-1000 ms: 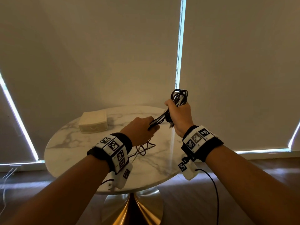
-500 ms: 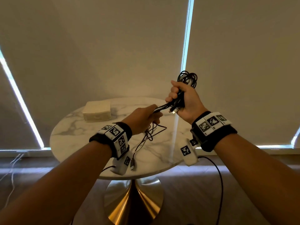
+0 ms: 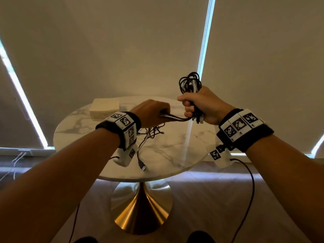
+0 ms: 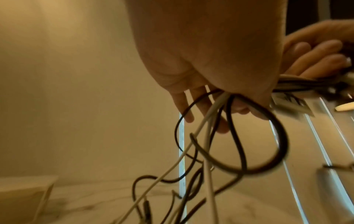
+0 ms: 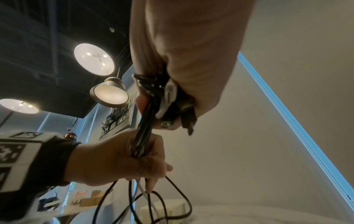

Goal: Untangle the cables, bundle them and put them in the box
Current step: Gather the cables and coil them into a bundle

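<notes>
Gathering cables (image 3: 190, 83) over the table (image 3: 168, 151), a person's right hand (image 3: 201, 104) clamps the coiled loops, likely to stop them springing open. Just below that grip, the left hand (image 3: 150, 113) closes round trailing strands, feeding slack. Beyond the left hand, the box (image 3: 103, 109) waits.

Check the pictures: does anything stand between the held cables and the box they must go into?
Nothing visible does. The right hand and left hand hold the cables above the table; the box sits at the far edge, bare marble between.
</notes>
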### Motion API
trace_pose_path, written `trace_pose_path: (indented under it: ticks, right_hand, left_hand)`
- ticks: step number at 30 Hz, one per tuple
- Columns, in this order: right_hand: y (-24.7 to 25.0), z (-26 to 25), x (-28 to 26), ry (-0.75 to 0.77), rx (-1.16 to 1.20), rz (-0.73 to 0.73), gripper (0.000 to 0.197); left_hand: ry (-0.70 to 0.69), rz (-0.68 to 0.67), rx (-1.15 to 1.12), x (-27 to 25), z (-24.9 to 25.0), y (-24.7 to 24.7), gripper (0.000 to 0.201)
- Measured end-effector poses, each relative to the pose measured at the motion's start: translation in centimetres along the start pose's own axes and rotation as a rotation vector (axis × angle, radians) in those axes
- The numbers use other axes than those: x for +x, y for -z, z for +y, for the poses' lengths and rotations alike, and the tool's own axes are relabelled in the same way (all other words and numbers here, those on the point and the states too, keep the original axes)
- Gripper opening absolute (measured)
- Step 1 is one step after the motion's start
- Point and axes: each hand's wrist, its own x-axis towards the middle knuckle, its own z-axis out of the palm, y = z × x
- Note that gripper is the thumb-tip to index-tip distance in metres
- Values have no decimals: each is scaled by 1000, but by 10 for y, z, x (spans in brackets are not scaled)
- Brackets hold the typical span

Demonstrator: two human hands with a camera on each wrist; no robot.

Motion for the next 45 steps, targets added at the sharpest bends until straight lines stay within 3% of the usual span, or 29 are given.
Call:
trace_pose_path:
  ticks: [5,10,12,14,17,20,25,33,38,42,45]
  right_hand:
    - [-6,-8,-8,-77,-124,-128,32]
    - [-7,-28,-21,-15,65,-232,34]
    - [-6,-26,-21,-29,54,-233,34]
    - [0,-20,-19,-31,-119,-185,29]
    - [3,-10,-18,64,-537,-81,23]
    - [-1,-4,-18,153,-752,-49,26]
    - [1,-1,-7,144,-944,-24,66]
    - [-8,16,-2,28,-1305,-18,85]
    - [-11,31,4,93,-1336,80,55]
    - [-7,36,8,88,-1285,177,44]
    - [-3,41,9,99,-1308,219,41]
  left_hand:
    - [-12,-93,1,-4,3,-10,27]
    - [40,58,-85,-4,0,-22,33]
    - [45,55,-108,-5,-1,-16,22]
    - [107,43,-162,-5,-4,-9,14]
    - [238,-62,-235,-5,-3,3,35]
    - [192,-181,-183,-4,-1,12,39]
    - [245,-420,-317,-20,-8,-1,31]
    - [128,-266,-185,-14,-10,-5,16]
    - [11,-93,-10,-8,-8,1,21]
    - [122,-73,70,-10,-3,-8,40]
    - [162,-125,3,-10,-1,-15,41]
